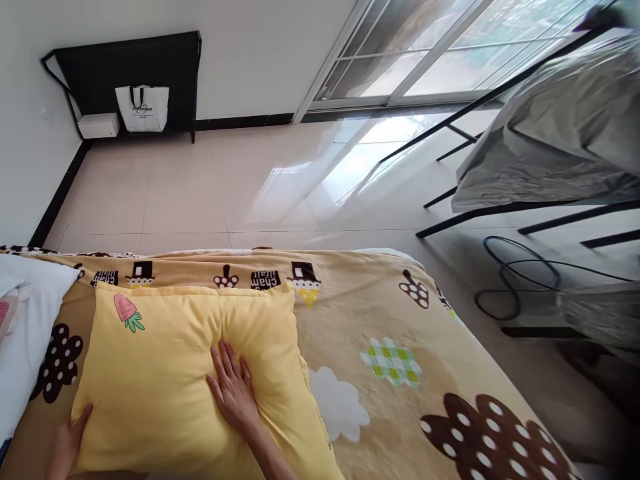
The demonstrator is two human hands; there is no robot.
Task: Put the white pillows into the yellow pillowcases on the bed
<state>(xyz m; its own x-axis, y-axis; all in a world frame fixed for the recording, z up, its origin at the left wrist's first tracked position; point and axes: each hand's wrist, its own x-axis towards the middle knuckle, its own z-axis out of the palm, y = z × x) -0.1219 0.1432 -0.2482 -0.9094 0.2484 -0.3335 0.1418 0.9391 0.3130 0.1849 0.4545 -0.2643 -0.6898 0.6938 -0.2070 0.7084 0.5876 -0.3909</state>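
A yellow pillow (165, 380) with a pink carrot print lies on a tan patterned blanket (345, 333) that covers the bed. My right hand (234, 387) rests flat on the pillow right of its middle, fingers stretched out, and the fabric dips and creases around the fingertips. At the pillow's lower left corner, my left hand (65, 443) has its thumb on the top side of the edge. The other fingers of that hand are hidden by the pillow.
A white pillow (30, 333) lies at the left edge of the bed. Beyond the tiled floor (190, 200), a black rack (150, 63) holds a white tote bag (150, 110) and a white box (99, 125). On the right stand a plastic-covered frame (555, 133) and a coiled cable (520, 267).
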